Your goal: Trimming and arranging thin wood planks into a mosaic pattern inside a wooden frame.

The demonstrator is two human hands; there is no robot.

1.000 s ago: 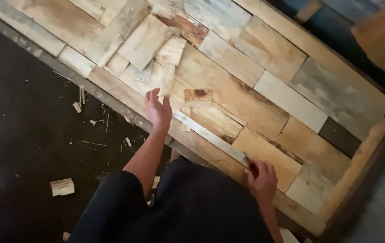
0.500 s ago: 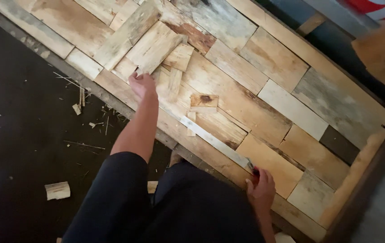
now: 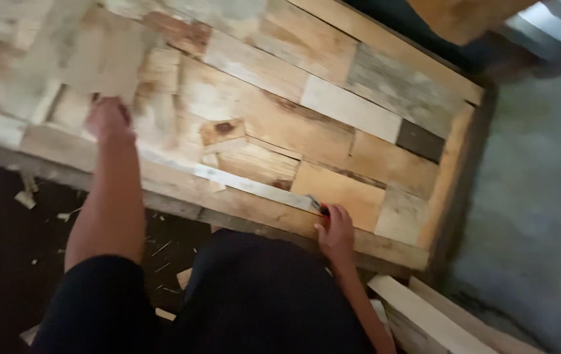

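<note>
A big wooden panel (image 3: 385,46) made of patchwork boards lies slanted in front of me. My left hand (image 3: 108,118) reaches far out to the left and rests on the loose pale wood pieces (image 3: 106,62) lying on the panel; its fingers are blurred. My right hand (image 3: 336,229) sits at the panel's near edge, closed on the dark end of a long flat metal ruler (image 3: 254,185) that lies across the boards toward the left. A small knotted block (image 3: 222,131) sits just above the ruler.
Dark floor at the left holds wood chips and offcuts (image 3: 26,198). Pale planks (image 3: 424,314) lie at the lower right near a grey concrete floor (image 3: 542,196). A wooden piece (image 3: 464,16) stands at the top right. My dark-clothed knees fill the bottom.
My left hand has moved from the ruler's far end out to the left, onto the loose wood pieces. The view has shifted right. My right hand stays on the ruler's end.
</note>
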